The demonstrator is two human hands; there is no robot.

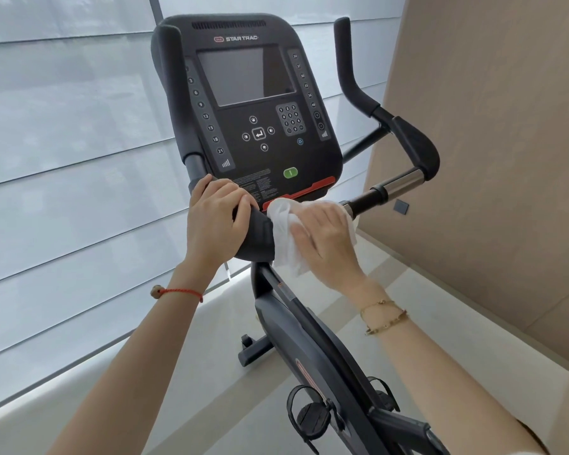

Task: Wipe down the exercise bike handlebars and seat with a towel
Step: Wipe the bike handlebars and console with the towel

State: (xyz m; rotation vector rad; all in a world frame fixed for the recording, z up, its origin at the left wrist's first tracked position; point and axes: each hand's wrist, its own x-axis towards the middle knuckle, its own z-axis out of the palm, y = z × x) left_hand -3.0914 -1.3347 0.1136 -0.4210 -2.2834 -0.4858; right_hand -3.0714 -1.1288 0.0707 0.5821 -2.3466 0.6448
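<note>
Below the black Star Trac console [253, 106], left hand [216, 224] curled around the black padded handlebar [255, 236]; right hand [326, 238] beside it, fingers flat, pressing a crumpled white towel [284, 231] against the bar.

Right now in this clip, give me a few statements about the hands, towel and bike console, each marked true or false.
1. The right hand presses a white towel against the handlebar. True.
2. The left hand hangs free beside the bike. False: it holds the handlebar's left grip.
3. The console screen shows a running workout. False: the screen is dark.
4. A red cord bracelet sits on the left wrist. True.
5. The towel lies on the seat. False: it is at the handlebar; no seat is in view.
</note>
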